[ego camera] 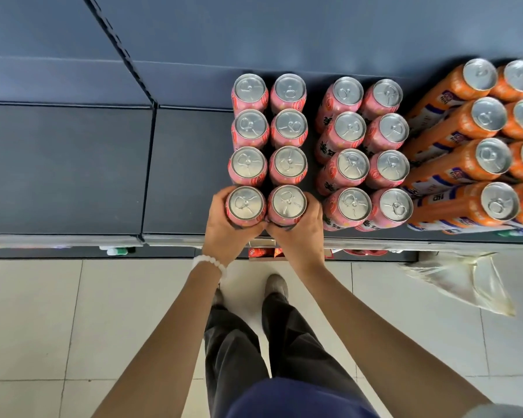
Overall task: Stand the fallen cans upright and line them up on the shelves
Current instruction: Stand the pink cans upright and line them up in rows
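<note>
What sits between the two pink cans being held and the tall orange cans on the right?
In the head view, two more rows of upright pink cans stand between them.

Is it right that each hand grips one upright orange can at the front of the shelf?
Not quite: the head view shows the left hand and right hand each gripping an upright pink can, not orange. The orange cans stand untouched further right.
</note>
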